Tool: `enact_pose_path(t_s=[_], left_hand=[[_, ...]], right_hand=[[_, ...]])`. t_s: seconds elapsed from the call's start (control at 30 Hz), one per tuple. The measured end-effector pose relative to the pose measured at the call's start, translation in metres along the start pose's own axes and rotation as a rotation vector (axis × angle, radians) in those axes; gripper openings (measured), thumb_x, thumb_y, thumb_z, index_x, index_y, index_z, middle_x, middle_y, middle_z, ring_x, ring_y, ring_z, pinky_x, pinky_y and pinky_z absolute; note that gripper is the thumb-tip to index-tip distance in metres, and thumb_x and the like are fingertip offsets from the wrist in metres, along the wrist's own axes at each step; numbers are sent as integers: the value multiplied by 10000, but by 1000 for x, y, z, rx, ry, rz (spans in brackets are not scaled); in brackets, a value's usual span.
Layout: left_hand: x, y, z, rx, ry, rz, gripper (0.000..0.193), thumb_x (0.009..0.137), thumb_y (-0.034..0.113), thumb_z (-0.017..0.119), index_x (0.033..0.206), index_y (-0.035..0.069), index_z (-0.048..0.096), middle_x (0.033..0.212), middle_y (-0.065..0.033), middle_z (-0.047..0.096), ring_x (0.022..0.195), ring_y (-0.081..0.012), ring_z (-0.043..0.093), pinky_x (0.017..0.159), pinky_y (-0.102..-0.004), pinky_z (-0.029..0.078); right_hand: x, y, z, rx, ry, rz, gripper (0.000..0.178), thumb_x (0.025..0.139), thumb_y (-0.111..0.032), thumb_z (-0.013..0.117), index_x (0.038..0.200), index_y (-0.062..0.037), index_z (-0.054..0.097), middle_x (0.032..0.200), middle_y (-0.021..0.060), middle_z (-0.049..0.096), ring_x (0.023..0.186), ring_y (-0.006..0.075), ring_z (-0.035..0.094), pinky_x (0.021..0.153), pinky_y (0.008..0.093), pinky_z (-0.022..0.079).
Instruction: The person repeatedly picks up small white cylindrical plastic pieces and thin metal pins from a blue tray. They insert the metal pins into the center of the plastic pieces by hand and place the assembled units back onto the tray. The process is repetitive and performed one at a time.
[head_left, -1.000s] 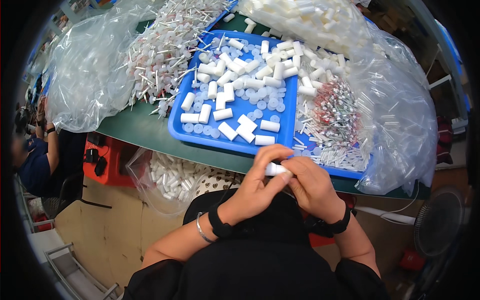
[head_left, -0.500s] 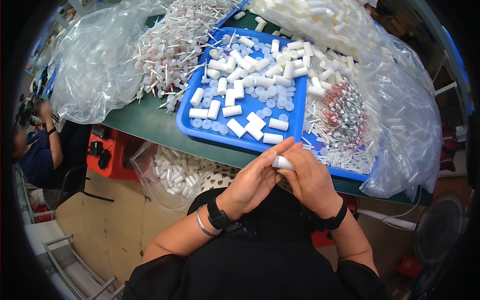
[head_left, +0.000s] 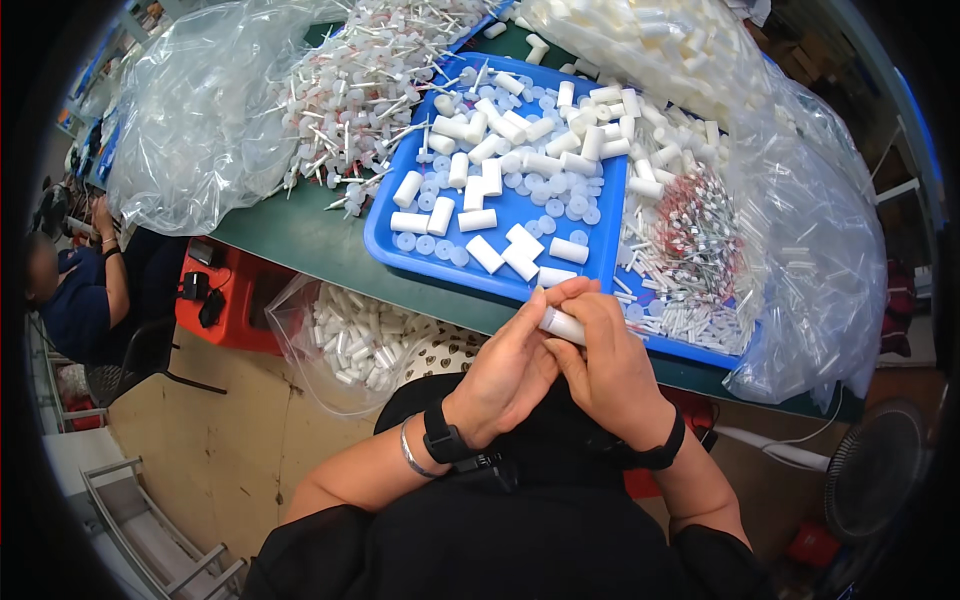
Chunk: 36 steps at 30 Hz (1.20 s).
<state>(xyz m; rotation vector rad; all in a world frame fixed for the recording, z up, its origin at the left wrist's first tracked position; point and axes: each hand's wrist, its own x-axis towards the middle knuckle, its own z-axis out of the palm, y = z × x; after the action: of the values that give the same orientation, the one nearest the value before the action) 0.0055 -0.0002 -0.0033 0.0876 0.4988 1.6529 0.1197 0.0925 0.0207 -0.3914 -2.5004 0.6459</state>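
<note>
Left hand [head_left: 505, 375] and right hand [head_left: 615, 370] meet in front of the green surface's [head_left: 300, 240] near edge, where an open strip rounds the blue tray's [head_left: 450, 275] near-left corner. One white cylinder [head_left: 566, 327] is pinched by the right, its end against the left, whose grip is unclear; loose cylinders [head_left: 485, 255] crowd the tray's far half, leaving blue gaps nearer, around small discs [head_left: 425, 244].

Dark round fan [head_left: 872, 475] at right, red plastic stool [head_left: 250, 322] at left, co-worker [head_left: 75, 312] in dark blue, black chair [head_left: 130, 373]
</note>
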Motion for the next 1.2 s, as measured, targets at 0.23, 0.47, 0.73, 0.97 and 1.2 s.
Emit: enact_pose_path(t_s=[0.23, 0.47, 0.73, 0.97, 1.2], left_hand=[[0, -19, -4, -147, -69, 15, 470, 1109, 439, 317, 1400, 104, 474, 1565, -108, 403, 1418, -331, 424, 1201, -476, 346], [3, -1, -2, -58, -94, -7, 639, 1078, 545, 279, 1554, 120, 318, 1600, -98, 354, 1442, -294, 396, 1201, -473, 338], [-7, -4, -2, 193, -20, 7, 690, 1077, 567, 252, 1589, 105, 262, 1596, -144, 355, 1424, -263, 419, 1175, -437, 365], [-9, 23, -1, 187, -31, -51, 626, 1100, 510, 276, 1554, 85, 352, 1585, -147, 384, 1372, -290, 488, 1137, -443, 414], [-22, 6, -19, 156, 136, 180, 482, 1113, 397, 346, 1193, 10, 622, 1471, -197, 495, 1288, -345, 555, 1128, -469, 431]], right_hand=[[-6, 0, 6, -184, -30, -117, 350, 885, -74, 704, 1189, 30, 566, 887, 157, 632, 731, 307, 665, 547, 376, 532], [-2, -2, 5, 125, -30, 125, 252, 961, -89, 656, 1173, 3, 555, 925, 192, 667, 785, 375, 674, 621, 427, 519], [-2, -2, 9, 516, -160, 382, 219, 1051, -202, 549, 1144, -4, 569, 813, 89, 627, 599, 236, 584, 549, 336, 456], [12, 4, -14, 1441, -573, 974, 390, 1108, -356, 429, 1113, -4, 598, 715, -25, 490, 544, 12, 373, 484, 180, 291], [9, -32, 26, 159, -437, 361, 265, 1047, -240, 516, 1176, -13, 561, 892, 256, 674, 805, 450, 655, 643, 519, 498]])
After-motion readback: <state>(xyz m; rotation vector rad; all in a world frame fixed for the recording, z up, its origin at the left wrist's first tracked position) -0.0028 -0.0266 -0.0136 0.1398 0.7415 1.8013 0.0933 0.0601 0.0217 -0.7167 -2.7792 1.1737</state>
